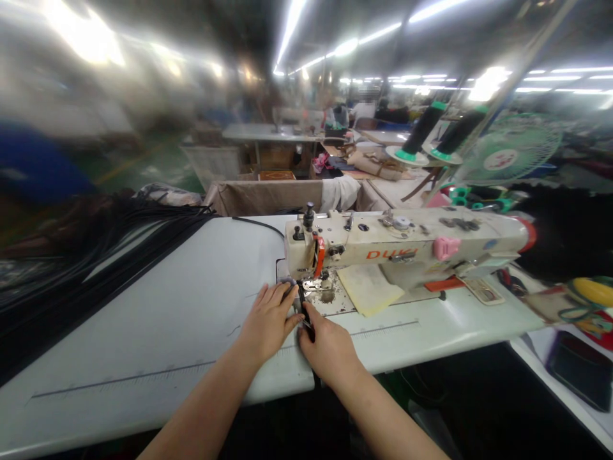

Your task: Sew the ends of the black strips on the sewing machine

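A narrow black strip [302, 295] runs toward me from under the presser foot of a sewing machine [354, 246]. My right hand [332, 348] pinches its near end between thumb and fingers, just in front of the needle plate [327, 295]. Left of the needle, my left hand [268, 319] lies flat with fingers stretched forward, its fingertips against the strip's edge and its thumb close to my right hand. The fingertips hide part of the strip. Behind the machine head, a black cord-like length [258, 222] curves away over the table's back edge.
Many long black strips [105, 268] lie across the table's left side. A yellow cloth [368, 287] rests on the machine bed. Two black thread cones [421, 131] stand behind, near a green fan [512, 150]. A dark phone-like slab [582, 370] lies at right.
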Demonstrator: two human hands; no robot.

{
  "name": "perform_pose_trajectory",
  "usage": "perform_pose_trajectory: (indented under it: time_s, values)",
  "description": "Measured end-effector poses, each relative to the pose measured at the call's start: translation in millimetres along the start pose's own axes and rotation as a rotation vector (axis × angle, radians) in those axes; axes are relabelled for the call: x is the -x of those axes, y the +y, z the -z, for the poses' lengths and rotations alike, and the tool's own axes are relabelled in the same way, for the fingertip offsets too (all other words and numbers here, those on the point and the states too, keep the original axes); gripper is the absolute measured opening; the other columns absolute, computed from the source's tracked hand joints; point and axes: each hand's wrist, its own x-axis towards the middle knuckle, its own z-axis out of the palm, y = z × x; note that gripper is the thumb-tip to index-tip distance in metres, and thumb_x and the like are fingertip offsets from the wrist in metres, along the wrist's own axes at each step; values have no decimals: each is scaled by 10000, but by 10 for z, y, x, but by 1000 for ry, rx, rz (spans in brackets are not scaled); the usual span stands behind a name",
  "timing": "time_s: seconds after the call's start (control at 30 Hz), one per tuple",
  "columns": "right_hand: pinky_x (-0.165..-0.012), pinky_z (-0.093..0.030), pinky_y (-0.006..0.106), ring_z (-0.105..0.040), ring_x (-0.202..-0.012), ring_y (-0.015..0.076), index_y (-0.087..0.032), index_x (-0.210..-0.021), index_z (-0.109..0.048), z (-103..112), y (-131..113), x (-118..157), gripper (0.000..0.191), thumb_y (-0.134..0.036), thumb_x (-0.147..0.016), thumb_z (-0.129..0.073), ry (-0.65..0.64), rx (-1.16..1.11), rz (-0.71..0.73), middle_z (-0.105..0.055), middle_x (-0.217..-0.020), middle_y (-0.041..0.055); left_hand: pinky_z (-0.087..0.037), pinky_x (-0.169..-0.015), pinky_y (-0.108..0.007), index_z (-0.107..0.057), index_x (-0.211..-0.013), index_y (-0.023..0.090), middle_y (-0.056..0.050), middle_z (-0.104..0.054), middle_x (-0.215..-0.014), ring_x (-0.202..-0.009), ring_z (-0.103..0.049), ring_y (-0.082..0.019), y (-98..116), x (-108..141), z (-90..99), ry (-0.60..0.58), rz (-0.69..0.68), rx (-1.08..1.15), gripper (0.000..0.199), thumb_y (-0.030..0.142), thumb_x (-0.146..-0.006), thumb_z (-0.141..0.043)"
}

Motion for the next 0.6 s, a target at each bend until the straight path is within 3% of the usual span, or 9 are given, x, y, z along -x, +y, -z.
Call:
perform_pose_trajectory:
  time_s: [0.2,0.6]
  values:
    - [-787,-548,355,-771,-921,286,-201,-1573,-414,-12,34,89,579,-283,-1004,-484,-51,190,52,-793,-1055,145,-347,-1233,-568,-456,-1529,195,-127,-524,-1544,-1452,-458,-300,9,45,-14,-5,-5,-17,580,445,-1013,-541]
    - [-786,-564,364,-769,-915,298,-198,-1595,-377,-10,21,83,611,-256,-1000,-500,-60,214,40,-798,-1028,137,-351,-1239,-557,-366,-1569,167,-132,-462,-1594,-1488,-426,-272,-7,121,-109,29,6,-42,613,439,-1031,-477]
